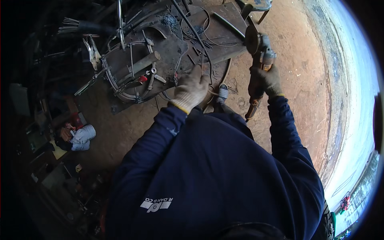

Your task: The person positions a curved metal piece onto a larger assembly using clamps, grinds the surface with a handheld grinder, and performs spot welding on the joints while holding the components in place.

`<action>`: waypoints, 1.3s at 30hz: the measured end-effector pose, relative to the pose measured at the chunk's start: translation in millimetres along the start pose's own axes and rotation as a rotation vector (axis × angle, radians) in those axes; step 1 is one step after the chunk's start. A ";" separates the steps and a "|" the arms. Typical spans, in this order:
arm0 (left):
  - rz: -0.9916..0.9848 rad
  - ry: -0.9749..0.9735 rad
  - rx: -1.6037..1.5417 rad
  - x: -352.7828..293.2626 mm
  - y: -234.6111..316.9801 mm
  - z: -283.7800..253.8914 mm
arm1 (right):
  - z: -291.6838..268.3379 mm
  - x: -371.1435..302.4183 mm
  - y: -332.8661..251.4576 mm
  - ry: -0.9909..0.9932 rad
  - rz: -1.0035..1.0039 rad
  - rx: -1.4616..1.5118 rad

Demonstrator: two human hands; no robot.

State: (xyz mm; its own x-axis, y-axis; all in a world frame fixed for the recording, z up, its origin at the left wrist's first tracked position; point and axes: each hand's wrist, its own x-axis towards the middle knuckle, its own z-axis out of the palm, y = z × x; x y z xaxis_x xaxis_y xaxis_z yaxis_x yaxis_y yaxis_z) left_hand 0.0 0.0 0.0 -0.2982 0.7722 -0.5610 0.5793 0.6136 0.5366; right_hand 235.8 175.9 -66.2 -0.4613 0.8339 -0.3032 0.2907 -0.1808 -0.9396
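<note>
My right hand point(271, 81), in a knitted work glove, is wrapped round the body of an angle grinder point(267, 57). The grinder hangs to the right of the metal worktable point(221, 56), its disc point(252, 39) close to the table's right corner. My left hand point(193, 89), gloved alike, is at the table's front edge with its fingers curled together. A thin brownish piece shows by its fingertips; what the fingers hold is partly hidden. Several short dark rods point(197, 52) lie just beyond that hand. A curved dark bar point(200, 40) runs down past them.
On the table's left lies a round metal frame point(109, 76) with locking pliers point(94, 54) clamped to it and a pipe point(142, 64) across it. A loop of cable point(206, 22) and a metal tube point(228, 24) lie farther back. A stool point(258, 5) stands beyond the far right corner.
</note>
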 end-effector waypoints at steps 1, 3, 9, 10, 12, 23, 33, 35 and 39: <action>-0.054 0.030 0.067 3.4 9.7 9.2 | -6.2 6.5 -3.0 -0.022 0.015 0.056; -0.101 0.061 0.172 11.2 10.5 2.7 | 2.1 19.2 -10.9 -0.033 0.038 0.270; 0.077 -0.053 -0.218 25.5 17.6 19.7 | 16.9 31.4 -41.4 -0.088 0.062 0.750; 0.147 0.010 -0.246 27.8 7.7 29.0 | 19.6 32.2 -39.1 -0.111 0.067 0.797; 0.299 -0.034 -0.469 42.3 -11.1 52.5 | 25.8 33.1 -32.8 -0.155 0.078 0.894; 0.343 -0.662 -0.957 62.1 -89.5 88.2 | 71.2 19.1 -8.6 -0.207 0.053 1.067; 0.235 -0.431 -0.189 5.1 -73.9 47.2 | 121.7 -9.1 36.0 -0.165 0.195 1.183; 0.144 -0.417 -0.044 -2.0 -85.6 46.0 | 133.5 -21.7 53.9 -0.148 0.377 1.188; -0.039 -0.330 0.074 -38.5 -141.6 65.5 | 177.1 -39.0 67.1 -0.288 0.507 1.216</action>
State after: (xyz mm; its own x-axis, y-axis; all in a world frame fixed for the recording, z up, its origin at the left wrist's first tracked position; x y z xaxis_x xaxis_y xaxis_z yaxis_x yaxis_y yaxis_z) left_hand -20.9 -127.4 -95.7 -0.0667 0.6462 -0.7602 0.6298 0.6182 0.4703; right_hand 124.9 38.8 -145.5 -0.7276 0.4267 -0.5372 -0.3721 -0.9033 -0.2136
